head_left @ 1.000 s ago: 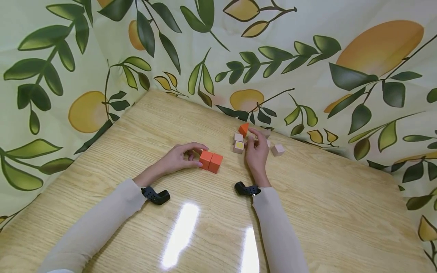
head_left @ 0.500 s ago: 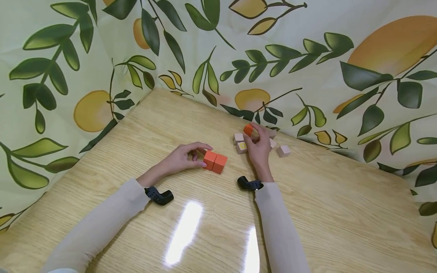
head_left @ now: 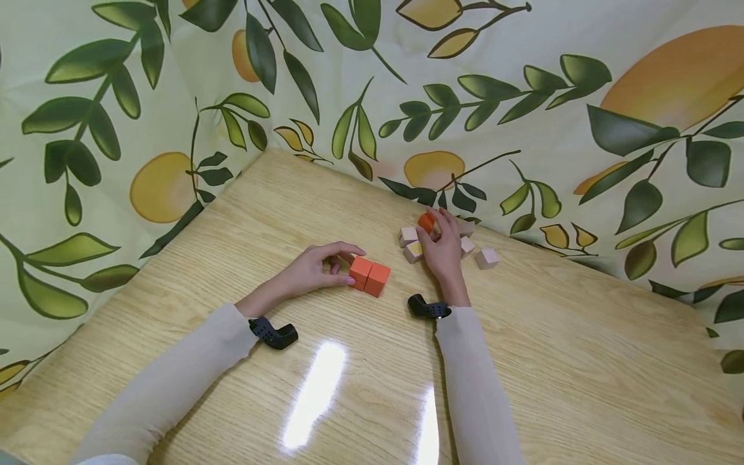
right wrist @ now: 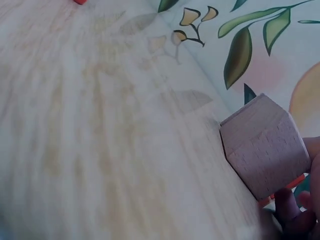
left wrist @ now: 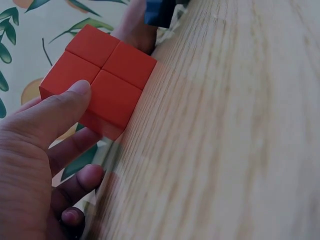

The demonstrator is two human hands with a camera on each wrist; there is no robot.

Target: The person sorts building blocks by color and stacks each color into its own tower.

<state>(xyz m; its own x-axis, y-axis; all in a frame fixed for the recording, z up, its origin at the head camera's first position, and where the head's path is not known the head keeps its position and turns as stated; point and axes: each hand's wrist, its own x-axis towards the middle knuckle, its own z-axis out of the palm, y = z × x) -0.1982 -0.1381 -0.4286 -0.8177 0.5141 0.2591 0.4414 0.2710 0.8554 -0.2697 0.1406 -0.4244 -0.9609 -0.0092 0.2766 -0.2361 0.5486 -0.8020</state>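
Red cubes [head_left: 369, 276] stand together near the middle of the table; their side shows a two-by-two face in the left wrist view. My left hand [head_left: 308, 270] holds them at the left end, its thumb [left wrist: 65, 107] against the near face. Farther back, my right hand [head_left: 444, 253] pinches a small orange-red block [head_left: 426, 223], mostly covered by the fingers. Just left of that hand are a plain wooden cube [head_left: 407, 236] and another with a yellow mark [head_left: 413, 251]. A wooden block [right wrist: 265, 145] hides part of the right fingers in the right wrist view.
More pale wooden blocks lie right of the right hand, among them a small cube [head_left: 467, 246] and a separate cube [head_left: 487, 258]. Behind them, a leaf-and-fruit patterned cloth [head_left: 349, 97] rises from the edge of the wooden table [head_left: 569, 361].
The right hand has closed on the orange-red block, whose triangular side has turned from view. The left hand stays on the red cubes. The whole head view has shifted slightly.
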